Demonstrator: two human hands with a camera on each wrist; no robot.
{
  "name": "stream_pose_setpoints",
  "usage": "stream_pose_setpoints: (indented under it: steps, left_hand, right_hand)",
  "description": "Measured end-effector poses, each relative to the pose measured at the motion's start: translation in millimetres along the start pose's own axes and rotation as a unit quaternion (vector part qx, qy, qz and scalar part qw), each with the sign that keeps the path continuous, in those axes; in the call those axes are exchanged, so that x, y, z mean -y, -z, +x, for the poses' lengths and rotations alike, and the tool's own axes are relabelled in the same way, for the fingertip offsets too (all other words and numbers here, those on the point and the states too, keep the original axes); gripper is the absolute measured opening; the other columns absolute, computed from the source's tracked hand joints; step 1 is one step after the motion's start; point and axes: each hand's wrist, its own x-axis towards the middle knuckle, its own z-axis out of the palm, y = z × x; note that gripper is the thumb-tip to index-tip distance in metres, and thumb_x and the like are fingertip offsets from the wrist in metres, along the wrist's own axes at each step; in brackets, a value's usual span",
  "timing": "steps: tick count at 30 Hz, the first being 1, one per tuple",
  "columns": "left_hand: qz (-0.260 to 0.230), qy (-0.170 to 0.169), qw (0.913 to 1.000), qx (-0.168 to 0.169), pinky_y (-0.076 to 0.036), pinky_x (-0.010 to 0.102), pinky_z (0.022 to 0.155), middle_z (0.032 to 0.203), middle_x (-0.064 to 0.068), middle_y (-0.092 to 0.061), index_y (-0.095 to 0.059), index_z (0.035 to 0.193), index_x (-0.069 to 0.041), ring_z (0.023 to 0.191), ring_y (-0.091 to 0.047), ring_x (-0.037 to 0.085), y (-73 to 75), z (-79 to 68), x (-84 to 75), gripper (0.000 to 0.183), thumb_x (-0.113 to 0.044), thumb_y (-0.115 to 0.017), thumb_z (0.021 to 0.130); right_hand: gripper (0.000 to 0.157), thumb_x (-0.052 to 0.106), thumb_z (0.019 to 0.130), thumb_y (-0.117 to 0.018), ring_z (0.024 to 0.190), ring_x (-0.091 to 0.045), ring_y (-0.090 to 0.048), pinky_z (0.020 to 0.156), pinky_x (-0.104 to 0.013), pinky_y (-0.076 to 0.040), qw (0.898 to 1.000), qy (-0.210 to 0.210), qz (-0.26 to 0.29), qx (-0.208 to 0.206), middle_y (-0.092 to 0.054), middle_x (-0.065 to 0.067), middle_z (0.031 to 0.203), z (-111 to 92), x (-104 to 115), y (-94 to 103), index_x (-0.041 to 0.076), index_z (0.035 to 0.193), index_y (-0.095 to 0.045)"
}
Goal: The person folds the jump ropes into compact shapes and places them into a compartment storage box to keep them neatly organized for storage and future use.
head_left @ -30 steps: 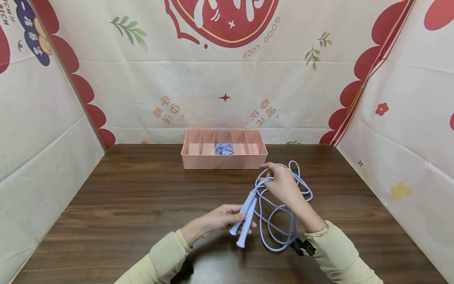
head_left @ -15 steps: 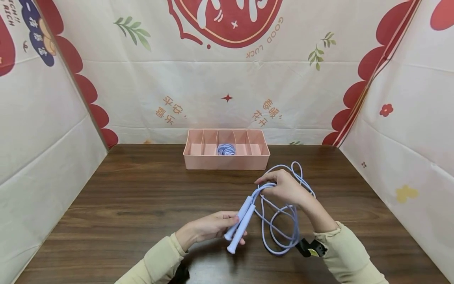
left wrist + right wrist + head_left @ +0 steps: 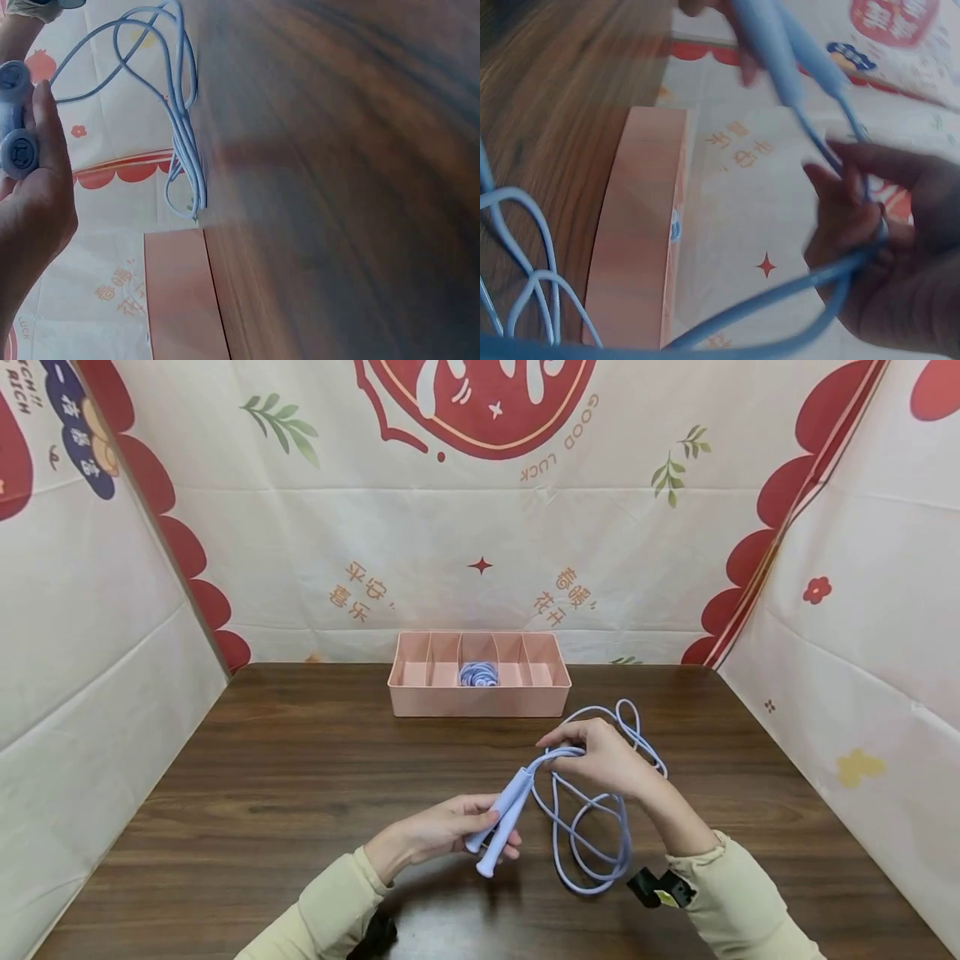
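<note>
The two smooth light-blue handles (image 3: 512, 814) lie closer together at their cord ends than half a second ago. The left grip (image 3: 461, 829) holds both; the right grip (image 3: 596, 757) pinches their thin blue cord (image 3: 180, 116). Beyond both grips, one pink five-compartment box (image 3: 480, 702) contains one blue coil (image 3: 478, 674).

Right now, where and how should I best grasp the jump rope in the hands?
Probably both handles together by their flared ends, from the person's side: these point that way, uncovered by the left hand, while the cord trails in loose loops.
</note>
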Motion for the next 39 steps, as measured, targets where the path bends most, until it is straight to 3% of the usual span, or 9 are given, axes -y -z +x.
stream_pose_setpoints:
  steps: [4, 8, 12, 22, 29, 32, 35, 38, 39]
  left_hand:
    - [0.013, 0.000, 0.9999, -0.011, -0.047, 0.030, 0.081, 0.103, 0.003, -0.064, -0.034, 0.127, 0.013, 0.095, -0.061, 0.012, 2.3, -1.8, 0.4, 0.051, -0.025, -0.044, 0.095]
    - [0.031, 0.025, 0.9992, 0.000, -0.047, 0.026, 0.080, 0.114, 0.023, -0.058, -0.033, 0.124, 0.020, 0.097, -0.061, 0.011, 2.0, -2.6, 0.8, 0.052, -0.024, -0.042, 0.097]
    - [0.041, 0.043, 0.9981, 0.020, -0.046, 0.028, 0.083, 0.119, 0.037, -0.045, -0.033, 0.125, 0.021, 0.098, -0.060, 0.012, -0.9, -2.7, -1.0, 0.051, -0.022, -0.039, 0.098]
    - [0.095, 0.054, 0.9940, 0.002, -0.048, 0.024, 0.074, 0.114, 0.039, -0.048, -0.038, 0.120, 0.020, 0.088, -0.062, 0.011, -7.2, -3.4, -10.9, 0.041, -0.013, -0.039, 0.097]
    - [0.102, 0.058, 0.9932, -0.003, -0.048, 0.026, 0.078, 0.111, 0.037, -0.051, -0.040, 0.120, 0.021, 0.093, -0.062, 0.014, -6.1, -2.3, -9.3, 0.040, -0.013, -0.040, 0.097]
    - [0.094, 0.065, 0.9934, -0.011, -0.049, 0.027, 0.077, 0.107, 0.035, -0.055, -0.040, 0.118, 0.022, 0.091, -0.063, 0.018, -5.7, -2.6, -9.8, 0.037, -0.007, -0.044, 0.094]
    - [0.103, 0.072, 0.9918, -0.022, -0.050, 0.026, 0.074, 0.103, 0.036, -0.056, -0.041, 0.115, 0.022, 0.088, -0.064, 0.020, -7.1, -4.8, -13.2, 0.034, -0.001, -0.047, 0.091]
    - [0.135, 0.061, 0.9883, -0.034, -0.050, 0.024, 0.071, 0.101, 0.038, -0.055, -0.047, 0.110, 0.021, 0.084, -0.064, 0.018, -9.9, -10.8, -21.1, 0.029, 0.000, -0.050, 0.089]
    - [0.147, 0.053, 0.9869, -0.040, -0.050, 0.023, 0.070, 0.101, 0.039, -0.055, -0.048, 0.108, 0.020, 0.085, -0.064, 0.023, -11.0, -13.8, -25.2, 0.028, 0.000, -0.050, 0.089]
  right_hand:
    - [0.025, 0.011, 0.082, -0.064, 0.059, -0.006, -0.047, 0.051, -0.020, -0.038, 0.995, -0.007, 0.081, 0.052, -0.063, -0.006, 0.078, -1, -2, 3.6, -0.003, 0.103, -0.064]
    - [0.023, 0.012, 0.086, -0.060, 0.047, -0.003, -0.035, 0.042, -0.019, -0.030, 0.992, -0.018, 0.122, 0.039, -0.056, 0.000, 0.069, -3, -1, 2.4, -0.005, 0.102, -0.064]
    - [0.024, 0.011, 0.088, -0.058, 0.043, -0.004, -0.034, 0.038, -0.020, -0.029, 0.990, -0.019, 0.141, 0.023, -0.061, 0.002, 0.071, -4, 2, 0.9, -0.008, 0.102, -0.064]
    - [0.025, 0.006, 0.090, -0.054, 0.048, -0.005, -0.045, 0.041, -0.019, -0.036, 0.979, -0.039, 0.197, -0.027, -0.062, 0.005, 0.066, -4, 1, -4.1, -0.014, 0.104, -0.057]
    - [0.020, 0.007, 0.089, -0.056, 0.041, -0.007, -0.042, 0.037, -0.022, -0.035, 0.985, -0.019, 0.150, -0.086, -0.049, 0.001, 0.056, -7, 3, -10.9, -0.009, 0.098, -0.063]
    - [0.020, 0.007, 0.088, -0.057, 0.045, -0.007, -0.044, 0.040, -0.022, -0.037, 0.990, -0.016, 0.132, -0.056, -0.052, -0.001, 0.060, -7, 2, -6.1, -0.008, 0.100, -0.063]
    - [0.022, 0.008, 0.087, -0.059, 0.050, -0.005, -0.045, 0.043, -0.020, -0.037, 0.992, -0.017, 0.124, 0.007, -0.057, -0.004, 0.069, -6, 1, 2.7, -0.008, 0.102, -0.061]
    - [0.025, 0.012, 0.089, -0.056, 0.049, -0.003, -0.043, 0.042, -0.018, -0.034, 0.984, -0.019, 0.149, 0.098, -0.059, -0.001, 0.069, -3, -3, 13.9, -0.007, 0.105, -0.059]
    - [0.025, 0.013, 0.091, -0.054, 0.046, -0.003, -0.040, 0.039, -0.018, -0.032, 0.978, -0.022, 0.165, 0.128, -0.057, 0.000, 0.066, -2, -5, 18.0, -0.006, 0.104, -0.059]
